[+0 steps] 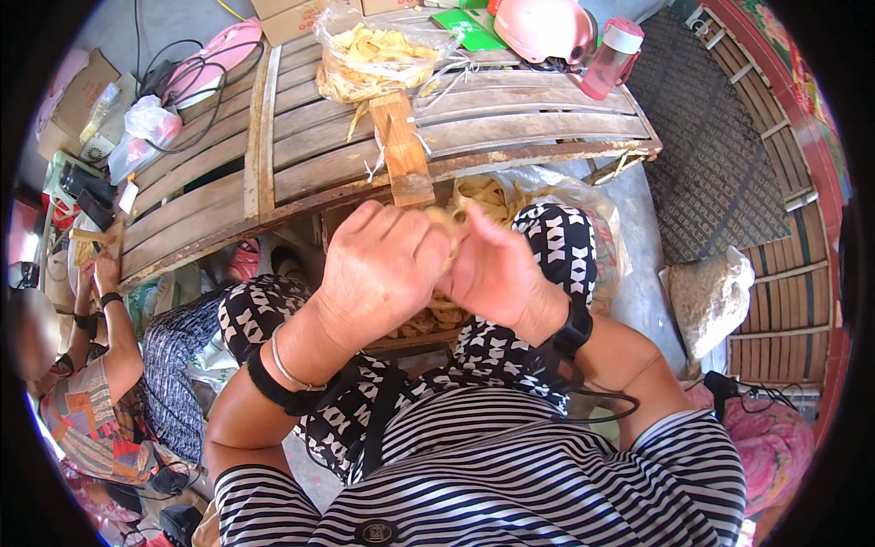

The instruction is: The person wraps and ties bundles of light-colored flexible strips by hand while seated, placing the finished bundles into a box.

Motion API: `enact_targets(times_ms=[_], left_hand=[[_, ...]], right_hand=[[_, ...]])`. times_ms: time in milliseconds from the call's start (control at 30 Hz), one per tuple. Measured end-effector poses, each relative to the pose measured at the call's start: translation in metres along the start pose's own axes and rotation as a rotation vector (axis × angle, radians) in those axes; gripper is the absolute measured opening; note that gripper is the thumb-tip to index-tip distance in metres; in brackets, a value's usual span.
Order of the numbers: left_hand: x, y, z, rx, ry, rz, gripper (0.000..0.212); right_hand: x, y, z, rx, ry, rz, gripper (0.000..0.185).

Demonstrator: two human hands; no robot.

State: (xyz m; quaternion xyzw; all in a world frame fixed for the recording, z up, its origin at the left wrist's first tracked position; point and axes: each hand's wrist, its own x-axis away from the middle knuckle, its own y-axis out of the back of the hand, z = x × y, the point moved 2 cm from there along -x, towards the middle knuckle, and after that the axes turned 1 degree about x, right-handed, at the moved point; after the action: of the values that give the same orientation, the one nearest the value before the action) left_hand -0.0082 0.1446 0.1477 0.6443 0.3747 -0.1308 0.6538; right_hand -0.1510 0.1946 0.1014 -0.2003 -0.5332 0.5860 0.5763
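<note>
My left hand [386, 273], with a bangle and a black band at the wrist, is curled into a fist. Between the two hands shows a blurred pale-yellow strip [448, 229], gripped in the left fist. My right hand [495, 273], with a black band on the wrist, meets the left from the side, thumb raised; its fingertips are partly hidden. Just beyond the hands, a wooden block [403, 154] juts over the slatted table's edge, tied with white string. Below them, several yellowish-brown pieces [437, 318] lie in a container between my knees. More yellow strips [485, 195] lie in a plastic bag under the table edge.
On the slatted table [328, 147] are an open bag of yellow strips [376, 58], a pink helmet [543, 31], a pink bottle [612, 58] and black cables [198, 75]. A filled sack [707, 301] stands right. Another person [102, 383] works at a similar wooden block on the left.
</note>
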Motion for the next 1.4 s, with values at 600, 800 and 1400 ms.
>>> enact_targets(times_ms=[600, 800, 1400], left_hand=[[0.087, -0.054, 0.036, 0.466, 0.265, 0.394, 0.044], [0.031, -0.037, 0.059, 1.299, 0.95, 0.133, 0.029], [0.013, -0.051, 0.117, 1.182, 1.151, 0.199, 0.02]], right_hand=[[-0.01, -0.011, 0.08, 1.128, 0.205, 0.154, 0.077], [-0.054, -0.006, 0.057, 1.474, -0.208, 0.37, 0.031], [-0.082, -0.01, 0.069, 1.822, 0.559, 0.146, 0.013]])
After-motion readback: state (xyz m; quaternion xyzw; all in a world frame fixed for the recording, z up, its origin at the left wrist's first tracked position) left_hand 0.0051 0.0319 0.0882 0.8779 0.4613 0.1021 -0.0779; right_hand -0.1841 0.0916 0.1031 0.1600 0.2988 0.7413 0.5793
